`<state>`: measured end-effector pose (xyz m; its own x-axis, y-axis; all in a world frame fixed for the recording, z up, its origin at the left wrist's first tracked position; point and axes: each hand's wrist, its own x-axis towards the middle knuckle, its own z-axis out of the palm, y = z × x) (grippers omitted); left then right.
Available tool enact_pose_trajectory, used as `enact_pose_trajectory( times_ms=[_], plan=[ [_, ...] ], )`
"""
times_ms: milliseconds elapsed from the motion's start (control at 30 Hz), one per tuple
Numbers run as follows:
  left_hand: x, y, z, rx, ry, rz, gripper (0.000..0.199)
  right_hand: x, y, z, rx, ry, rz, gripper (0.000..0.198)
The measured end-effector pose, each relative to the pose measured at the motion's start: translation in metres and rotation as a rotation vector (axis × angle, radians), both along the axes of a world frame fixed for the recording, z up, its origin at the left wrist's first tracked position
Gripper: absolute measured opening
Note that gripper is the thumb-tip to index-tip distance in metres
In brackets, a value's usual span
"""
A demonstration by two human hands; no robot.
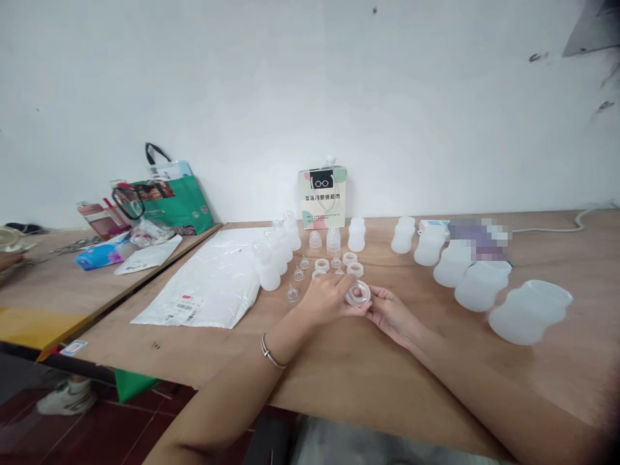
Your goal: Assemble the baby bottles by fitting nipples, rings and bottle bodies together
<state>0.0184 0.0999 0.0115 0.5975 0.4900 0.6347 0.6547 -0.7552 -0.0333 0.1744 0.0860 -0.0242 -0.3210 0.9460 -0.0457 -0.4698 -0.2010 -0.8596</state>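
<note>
Between my two hands is a translucent bottle collar ring (357,294), its round opening facing me. My left hand (330,298) grips the ring from the left with bent fingers. From the right, my right hand (390,316) pinches its lower edge. Just beyond my hands lie white collar rings (355,269) and clear bottle nipples (299,274). Another nipple (293,294) stands left of my left hand. Whether a nipple sits inside the held ring, I cannot tell.
Capped baby bottles (266,266) stand in a row on the left, beside a white plastic mailer (208,278). Several open bottle bodies (527,313) curve along the right. At the back are clear caps (315,240) and a paper bag (323,200). A green bag (181,205) stands far left.
</note>
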Motion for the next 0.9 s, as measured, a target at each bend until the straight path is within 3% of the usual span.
enact_pose_trajectory(
  times_ms=[167,400,500,667,800,900],
  plan=[
    [0.0,-0.001,0.002,0.019,-0.053,0.059,0.038,0.0,-0.001,0.0,-0.029,0.034,-0.005,0.007],
    [0.003,-0.004,-0.006,0.03,-0.068,-0.089,0.037,-0.001,0.0,0.0,-0.022,-0.042,-0.01,0.012],
    [0.002,-0.003,-0.006,0.004,-0.094,-0.087,0.038,0.0,0.0,0.0,-0.013,-0.02,-0.006,0.009],
    [-0.001,0.0,0.004,-0.24,-0.175,-0.017,0.036,0.005,0.005,0.001,0.074,-0.04,-0.113,0.015],
    [-0.001,0.001,0.007,-0.469,-0.17,-0.077,0.035,0.009,0.006,0.006,0.213,-0.225,-0.347,0.018],
    [0.0,0.0,0.005,-0.553,-0.19,-0.099,0.035,0.008,0.001,0.013,0.377,-0.395,-0.42,0.017]
  ],
)
